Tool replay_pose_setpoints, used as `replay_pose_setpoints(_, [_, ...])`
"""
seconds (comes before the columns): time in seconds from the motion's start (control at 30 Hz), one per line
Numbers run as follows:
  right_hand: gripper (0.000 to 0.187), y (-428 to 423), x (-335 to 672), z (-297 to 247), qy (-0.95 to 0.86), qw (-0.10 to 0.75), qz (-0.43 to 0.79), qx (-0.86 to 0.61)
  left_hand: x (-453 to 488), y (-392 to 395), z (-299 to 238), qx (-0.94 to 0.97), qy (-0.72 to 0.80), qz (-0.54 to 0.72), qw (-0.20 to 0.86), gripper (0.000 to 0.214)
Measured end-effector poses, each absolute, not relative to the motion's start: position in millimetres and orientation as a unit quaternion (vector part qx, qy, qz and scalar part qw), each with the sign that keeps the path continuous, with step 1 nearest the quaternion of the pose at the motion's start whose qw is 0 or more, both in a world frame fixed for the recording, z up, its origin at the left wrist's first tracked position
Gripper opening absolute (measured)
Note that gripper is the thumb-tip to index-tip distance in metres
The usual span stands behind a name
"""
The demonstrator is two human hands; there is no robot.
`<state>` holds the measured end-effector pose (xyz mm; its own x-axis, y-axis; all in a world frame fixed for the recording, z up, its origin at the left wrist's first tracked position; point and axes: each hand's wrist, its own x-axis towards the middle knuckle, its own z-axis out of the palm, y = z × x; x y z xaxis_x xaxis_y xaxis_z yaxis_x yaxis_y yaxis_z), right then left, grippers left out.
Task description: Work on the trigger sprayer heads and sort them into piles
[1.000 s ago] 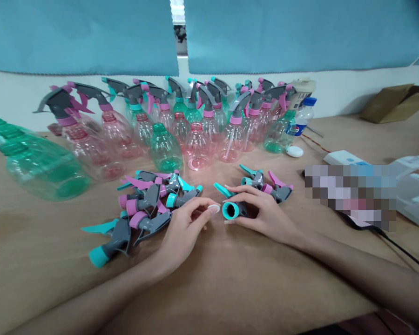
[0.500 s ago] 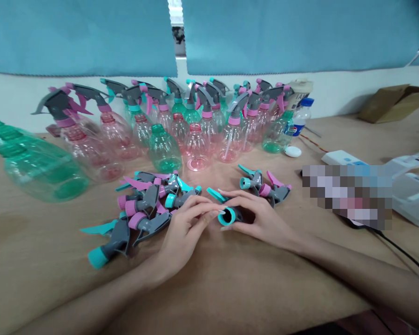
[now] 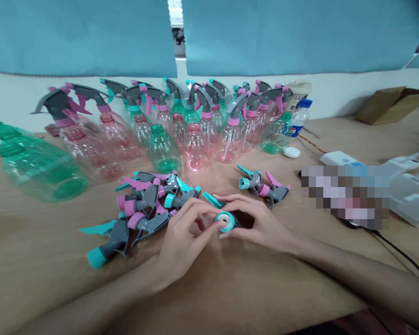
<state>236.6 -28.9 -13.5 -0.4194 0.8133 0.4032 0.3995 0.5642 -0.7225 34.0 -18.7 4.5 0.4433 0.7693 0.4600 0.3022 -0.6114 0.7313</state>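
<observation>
My right hand grips a grey trigger spray head with a teal collar and a teal trigger. The collar's open end faces me, and a white round insert with a small dark hole sits in it. At the collar's left side, my left hand is closed, its thumb touching the insert and its index finger at the upper rim. Left of my hands lies a pile of loose spray heads with pink or teal collars. Two more spray heads lie beyond my right hand.
Pink and green clear bottles, many topped with spray heads, stand along the back. Green bottles lean together at left. To the right are a white oval piece, a blue-capped bottle, a power strip and a cardboard box.
The collar's opening was dark and now has the white insert in it. My left thumb has moved onto the insert, and the spray head has shifted slightly down.
</observation>
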Motion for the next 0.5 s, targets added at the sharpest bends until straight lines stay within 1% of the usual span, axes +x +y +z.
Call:
replay_pose_setpoints(0.07, [0.031,-28.7,237.0,-13.0,-0.795,0.389,0.272,-0.377,33.6,-20.9,7.6,0.827,0.290,0.415,0.244,0.008])
replay_pose_setpoints(0.17, [0.031,-28.6,237.5,-12.3,-0.793,0.396,0.273,-0.374,33.3,-22.9,10.3,0.871,0.237,0.384,0.193,0.014])
replay_pose_setpoints(0.3, [0.031,-28.7,237.7,-12.0,-0.791,0.402,0.270,-0.375,33.2,-22.6,7.8,0.892,0.230,0.356,0.156,0.021])
replay_pose_setpoints(0.5, [0.030,-28.1,238.5,-12.7,-0.798,0.399,0.262,-0.368,33.3,-22.5,4.7,0.898,0.223,0.357,0.129,0.021])
